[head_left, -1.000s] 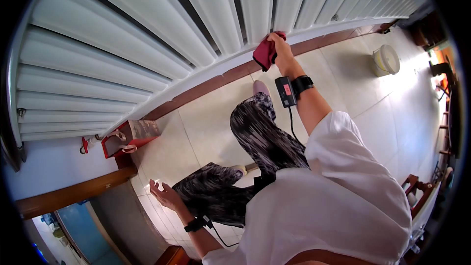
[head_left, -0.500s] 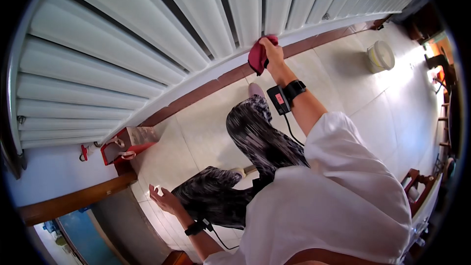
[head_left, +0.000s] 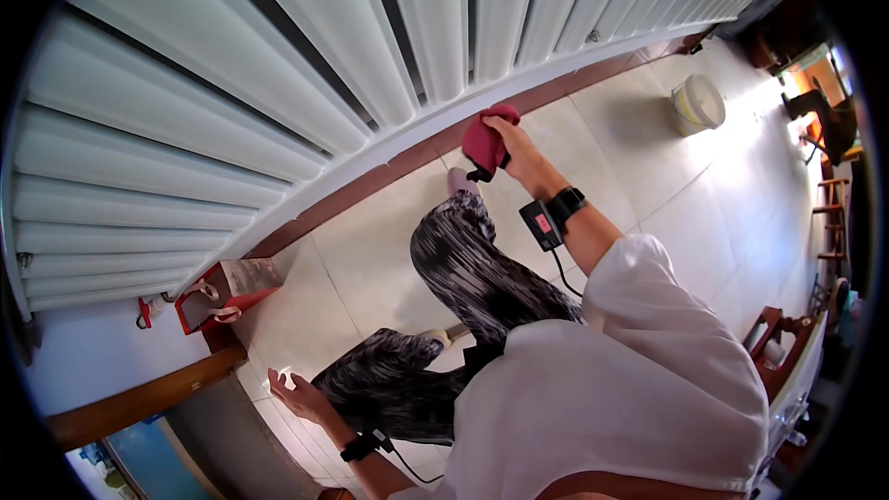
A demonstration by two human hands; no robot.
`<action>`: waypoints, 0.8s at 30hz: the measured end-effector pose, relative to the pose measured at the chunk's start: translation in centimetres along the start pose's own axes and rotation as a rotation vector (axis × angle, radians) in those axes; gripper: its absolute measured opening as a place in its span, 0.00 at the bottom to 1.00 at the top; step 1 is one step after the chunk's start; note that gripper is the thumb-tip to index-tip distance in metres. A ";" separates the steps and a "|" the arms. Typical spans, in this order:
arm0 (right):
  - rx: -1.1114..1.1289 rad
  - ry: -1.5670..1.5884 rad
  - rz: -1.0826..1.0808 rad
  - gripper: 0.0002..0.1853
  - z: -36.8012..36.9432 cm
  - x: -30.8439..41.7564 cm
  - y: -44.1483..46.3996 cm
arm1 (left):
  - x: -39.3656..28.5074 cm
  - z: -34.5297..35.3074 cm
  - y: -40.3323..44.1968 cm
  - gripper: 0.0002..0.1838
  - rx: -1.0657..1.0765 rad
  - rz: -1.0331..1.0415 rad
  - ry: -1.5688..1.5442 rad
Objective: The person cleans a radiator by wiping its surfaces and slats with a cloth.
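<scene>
A dark red folded cloth [head_left: 485, 143] is gripped in my right hand [head_left: 521, 153], its lower edge hanging loose and dark. The cloth is a short way off the white ribbed radiator [head_left: 306, 65], just below its bottom rail and over the tiled floor. My left hand [head_left: 304, 398] hangs low at the left, beside my knee, with fingers loosely apart and nothing in them. Each wrist wears a black band; a small black box with a cable sits at the right one.
A white bucket [head_left: 696, 106] stands on the pale floor tiles [head_left: 352, 268] at the right. A red paper bag [head_left: 231, 294] rests against the wall at the left, near a wooden door frame [head_left: 139, 398]. Wooden furniture [head_left: 776, 343] lines the right edge.
My right hand has drawn the cloth back from the radiator's bottom edge, downward in view. The left hand keeps nearly the same pose. The whole view has shifted slightly.
</scene>
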State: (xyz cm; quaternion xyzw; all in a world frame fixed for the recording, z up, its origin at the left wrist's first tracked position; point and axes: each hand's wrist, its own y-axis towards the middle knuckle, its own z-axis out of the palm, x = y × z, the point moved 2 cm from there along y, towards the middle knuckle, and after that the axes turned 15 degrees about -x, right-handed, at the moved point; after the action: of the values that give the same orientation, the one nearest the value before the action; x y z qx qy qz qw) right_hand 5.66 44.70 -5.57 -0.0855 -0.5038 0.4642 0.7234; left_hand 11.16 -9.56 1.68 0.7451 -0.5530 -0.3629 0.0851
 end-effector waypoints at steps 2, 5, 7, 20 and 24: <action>0.019 -0.014 -0.006 0.12 0.7 1.0 -0.4 | 0.5 0.2 0.0 0.22 0.003 0.021 0.029; 0.064 -0.017 -0.050 0.13 3.3 1.9 -0.8 | 1.8 0.6 0.1 0.22 -0.010 0.062 0.058; -0.001 -0.040 -0.174 0.11 4.6 1.4 0.0 | 1.5 0.7 0.2 0.22 -0.014 0.082 0.063; -0.260 0.091 -0.242 0.07 7.1 -1.0 -0.3 | 1.4 0.1 0.0 0.21 -0.025 0.024 0.083; -0.226 0.112 -0.249 0.06 6.3 0.1 0.2 | 1.7 0.2 0.0 0.21 -0.024 0.074 0.079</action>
State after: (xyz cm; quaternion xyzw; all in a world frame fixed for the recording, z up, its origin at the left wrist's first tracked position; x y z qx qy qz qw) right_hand 0.41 42.67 -2.61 -0.1290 -0.5184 0.3060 0.7881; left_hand 11.22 -10.99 0.76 0.7369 -0.5721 -0.3363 0.1292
